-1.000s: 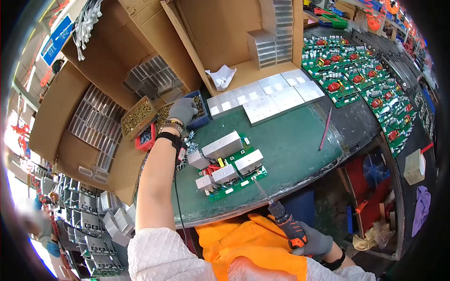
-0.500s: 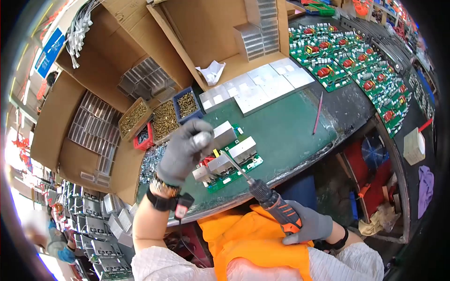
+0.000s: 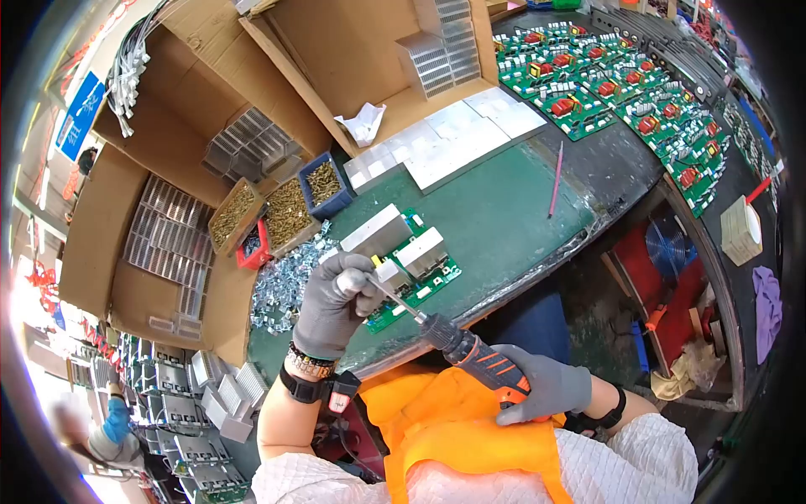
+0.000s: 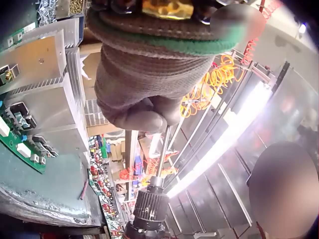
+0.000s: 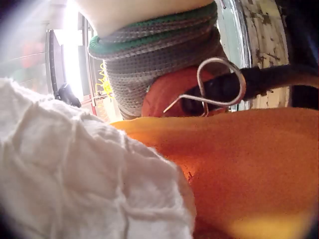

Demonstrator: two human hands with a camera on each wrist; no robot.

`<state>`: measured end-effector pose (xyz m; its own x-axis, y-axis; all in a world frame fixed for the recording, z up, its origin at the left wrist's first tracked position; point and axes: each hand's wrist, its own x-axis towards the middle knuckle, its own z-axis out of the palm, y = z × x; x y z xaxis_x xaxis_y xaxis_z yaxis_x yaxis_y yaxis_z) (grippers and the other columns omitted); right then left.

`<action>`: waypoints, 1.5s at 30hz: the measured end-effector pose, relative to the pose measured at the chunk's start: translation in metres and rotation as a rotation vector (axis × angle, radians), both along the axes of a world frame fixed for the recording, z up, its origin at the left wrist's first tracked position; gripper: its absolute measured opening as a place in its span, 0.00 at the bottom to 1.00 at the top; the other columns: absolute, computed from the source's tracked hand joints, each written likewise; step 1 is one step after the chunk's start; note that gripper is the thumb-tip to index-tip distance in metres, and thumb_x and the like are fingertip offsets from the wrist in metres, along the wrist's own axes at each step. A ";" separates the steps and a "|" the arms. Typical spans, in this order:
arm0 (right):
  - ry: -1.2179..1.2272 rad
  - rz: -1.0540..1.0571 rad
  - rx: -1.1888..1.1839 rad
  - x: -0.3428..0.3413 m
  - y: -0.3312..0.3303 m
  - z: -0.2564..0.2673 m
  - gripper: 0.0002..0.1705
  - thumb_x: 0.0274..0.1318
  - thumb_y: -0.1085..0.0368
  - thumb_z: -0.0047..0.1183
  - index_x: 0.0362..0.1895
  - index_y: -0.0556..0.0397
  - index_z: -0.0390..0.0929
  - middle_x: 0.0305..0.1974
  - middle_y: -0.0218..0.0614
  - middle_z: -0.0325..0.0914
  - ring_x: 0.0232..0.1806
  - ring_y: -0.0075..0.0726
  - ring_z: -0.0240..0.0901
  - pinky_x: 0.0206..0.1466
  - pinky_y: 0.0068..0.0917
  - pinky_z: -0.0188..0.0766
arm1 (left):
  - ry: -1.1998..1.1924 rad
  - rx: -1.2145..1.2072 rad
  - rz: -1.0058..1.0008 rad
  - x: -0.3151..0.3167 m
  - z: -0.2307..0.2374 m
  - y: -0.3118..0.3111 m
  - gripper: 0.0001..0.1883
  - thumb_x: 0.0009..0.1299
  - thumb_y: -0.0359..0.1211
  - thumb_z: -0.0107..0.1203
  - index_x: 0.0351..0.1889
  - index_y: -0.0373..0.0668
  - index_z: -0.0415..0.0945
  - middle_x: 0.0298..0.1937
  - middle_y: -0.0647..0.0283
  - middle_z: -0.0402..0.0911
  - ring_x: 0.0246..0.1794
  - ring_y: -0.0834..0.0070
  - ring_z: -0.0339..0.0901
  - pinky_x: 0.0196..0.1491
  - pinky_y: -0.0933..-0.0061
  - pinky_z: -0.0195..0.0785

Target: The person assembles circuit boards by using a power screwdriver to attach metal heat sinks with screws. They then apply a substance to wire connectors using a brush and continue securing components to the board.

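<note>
Nearest, at lower right, the right hand (image 3: 546,388) is wrapped round the power driver (image 3: 483,363), which slants up and left above the orange apron (image 3: 466,437). At its far end, left of centre, the left hand (image 3: 329,309) has its fingers curled in a pinch at the tip of the bit (image 4: 164,149); whether a screw is between them is hidden. Half a second ago this hand was a little further from the driver, and before that it was at the bins, so a screw is probably being seated on the bit, ready for driving.

Just beyond, mid-frame, the circuit board (image 3: 432,291) lies on the bench (image 3: 512,223) with its metal blocks upright, partly hidden by the left hand. The bench's near edge runs close below it, leaving little room on that side. Loose metal clips (image 3: 281,290) crowd its left. Farther up are the blue bin (image 3: 333,204) and flat metal plates (image 3: 445,160). The widest open room is right of the board, towards the pink pen (image 3: 556,185).
</note>
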<state>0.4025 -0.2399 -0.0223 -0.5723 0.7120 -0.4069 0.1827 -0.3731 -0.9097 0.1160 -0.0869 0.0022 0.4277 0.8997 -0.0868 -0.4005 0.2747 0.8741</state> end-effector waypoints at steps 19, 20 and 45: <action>0.079 -0.151 -0.118 0.025 -0.041 -0.039 0.54 0.38 0.59 0.75 0.68 0.53 0.57 0.47 0.34 0.72 0.46 0.25 0.69 0.52 0.26 0.69 | 0.688 0.359 -0.185 0.037 0.010 -0.015 0.28 0.58 0.43 0.68 0.50 0.32 0.77 0.38 0.57 0.80 0.38 0.69 0.78 0.40 0.70 0.70; 0.077 -0.149 -0.125 0.026 -0.041 -0.039 0.54 0.38 0.59 0.75 0.68 0.53 0.57 0.47 0.34 0.72 0.46 0.25 0.69 0.52 0.26 0.69 | 0.982 0.819 0.023 0.046 0.007 -0.011 0.31 0.56 0.42 0.69 0.54 0.35 0.73 0.44 0.57 0.78 0.44 0.67 0.76 0.45 0.67 0.68; -0.006 -0.198 -0.222 0.013 -0.022 -0.079 0.52 0.41 0.55 0.70 0.68 0.57 0.56 0.49 0.37 0.71 0.48 0.28 0.69 0.53 0.25 0.69 | 1.839 1.123 0.181 0.070 -0.052 0.001 0.44 0.48 0.33 0.69 0.66 0.41 0.62 0.47 0.58 0.72 0.47 0.59 0.72 0.55 0.58 0.62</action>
